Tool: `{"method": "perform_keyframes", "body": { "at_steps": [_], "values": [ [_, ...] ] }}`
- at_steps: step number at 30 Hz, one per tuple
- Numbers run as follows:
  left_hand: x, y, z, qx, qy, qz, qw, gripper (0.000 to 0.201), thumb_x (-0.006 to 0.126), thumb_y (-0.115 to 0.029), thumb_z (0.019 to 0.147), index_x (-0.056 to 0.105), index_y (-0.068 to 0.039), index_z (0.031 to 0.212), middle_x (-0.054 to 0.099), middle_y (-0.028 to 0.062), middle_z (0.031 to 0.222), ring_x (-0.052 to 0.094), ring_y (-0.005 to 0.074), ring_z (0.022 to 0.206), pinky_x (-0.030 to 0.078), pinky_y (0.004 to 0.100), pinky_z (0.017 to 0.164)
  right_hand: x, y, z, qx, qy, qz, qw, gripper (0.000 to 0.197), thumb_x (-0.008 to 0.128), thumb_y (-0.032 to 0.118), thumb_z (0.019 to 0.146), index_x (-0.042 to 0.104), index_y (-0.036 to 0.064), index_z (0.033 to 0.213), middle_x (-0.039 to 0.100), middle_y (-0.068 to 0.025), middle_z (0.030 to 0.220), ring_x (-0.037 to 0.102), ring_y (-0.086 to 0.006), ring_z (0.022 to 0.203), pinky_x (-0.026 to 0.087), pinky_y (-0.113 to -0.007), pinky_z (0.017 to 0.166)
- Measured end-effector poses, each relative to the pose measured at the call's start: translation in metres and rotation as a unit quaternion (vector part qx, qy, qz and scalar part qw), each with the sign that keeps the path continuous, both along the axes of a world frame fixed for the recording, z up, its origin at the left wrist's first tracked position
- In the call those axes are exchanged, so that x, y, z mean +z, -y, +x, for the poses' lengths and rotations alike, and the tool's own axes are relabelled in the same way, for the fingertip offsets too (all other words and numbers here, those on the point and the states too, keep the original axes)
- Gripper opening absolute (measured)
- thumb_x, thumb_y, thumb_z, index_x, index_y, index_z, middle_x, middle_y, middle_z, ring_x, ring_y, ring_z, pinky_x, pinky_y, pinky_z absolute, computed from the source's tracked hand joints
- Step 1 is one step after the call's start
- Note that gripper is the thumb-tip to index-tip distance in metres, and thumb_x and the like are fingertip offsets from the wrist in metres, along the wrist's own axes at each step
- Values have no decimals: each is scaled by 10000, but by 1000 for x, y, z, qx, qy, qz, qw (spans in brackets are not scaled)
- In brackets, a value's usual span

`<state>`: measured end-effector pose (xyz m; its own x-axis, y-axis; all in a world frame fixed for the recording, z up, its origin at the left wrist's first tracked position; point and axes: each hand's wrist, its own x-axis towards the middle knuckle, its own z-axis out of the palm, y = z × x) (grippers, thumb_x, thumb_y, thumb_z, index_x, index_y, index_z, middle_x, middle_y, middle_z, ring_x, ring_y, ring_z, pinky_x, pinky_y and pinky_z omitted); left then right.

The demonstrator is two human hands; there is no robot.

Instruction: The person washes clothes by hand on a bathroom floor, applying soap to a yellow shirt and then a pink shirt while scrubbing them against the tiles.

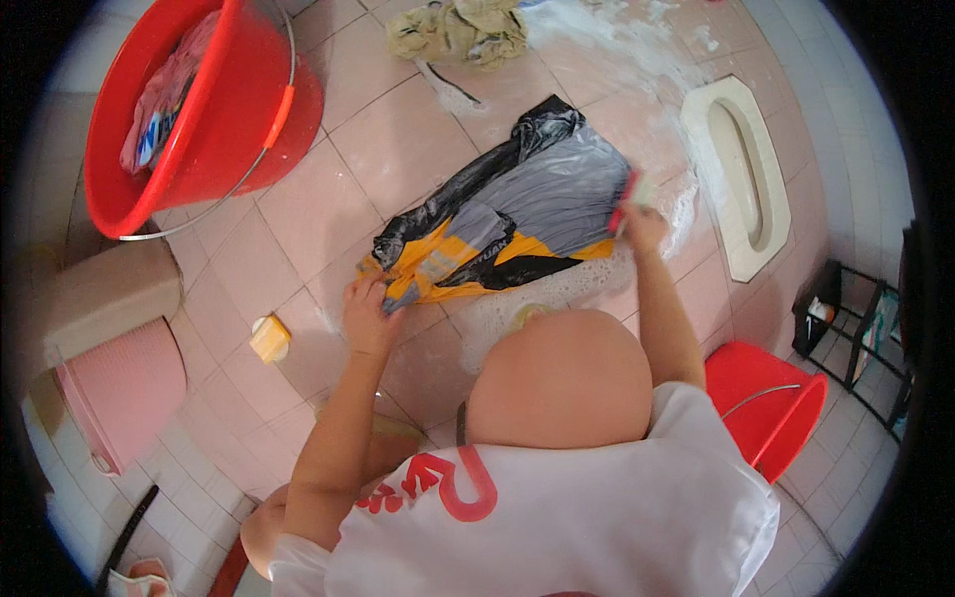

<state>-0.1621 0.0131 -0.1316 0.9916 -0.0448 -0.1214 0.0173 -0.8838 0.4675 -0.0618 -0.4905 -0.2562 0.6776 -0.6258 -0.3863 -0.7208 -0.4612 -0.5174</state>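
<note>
In the head view, a wet grey, black and orange fabric garment [582,189] lay spread and creased on the pale pink tiled floor [358,159], in front of the person. The left hand [368,310] appeared to pinch its orange near-left corner. The right hand [645,229] was wrapped around a red-and-white scrubbing brush [627,199], set against the garment's right edge; its bristles could not be made out. White foamy suds [597,283] lay along the near edge, and a yellow rectangular soap bar [270,339] lay to the left, apart from the cloth.

For good scrubbing, the left corner seemed best kept firmly anchored, with strokes running away from that hold so the fabric stayed taut. The creases probably called for smoothing first, since folds could shield dirt, and the dark bunched far side for spreading out.
</note>
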Motion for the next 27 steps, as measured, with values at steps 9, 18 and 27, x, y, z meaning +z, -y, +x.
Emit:
{"method": "perform_keyframes", "body": {
  "at_steps": [9,18,27],
  "values": [
    [55,45,49,54,-151,-381,911,257,640,-146,821,608,-16,1040,650,113,817,596,187,685,480,293,647,77,-137,0,55,88,440,892,564,676,390,761,534,62,1197,592,-165,1155,565,-350,1075,454,-495,914],
    [62,20,46,379,-286,-653,590,287,573,-219,914,568,18,1076,642,95,889,645,199,750,549,378,613,227,-23,110,-78,258,631,727,314,602,365,862,587,81,995,648,-116,937,619,-314,968,515,-478,853],
    [-65,15,13,382,-284,-386,790,267,583,-222,921,602,17,1039,649,109,917,628,223,768,498,345,673,92,-293,14,480,190,52,855,586,623,325,816,497,27,1304,608,-191,1126,555,-349,1071,440,-437,912]
  ]
}}
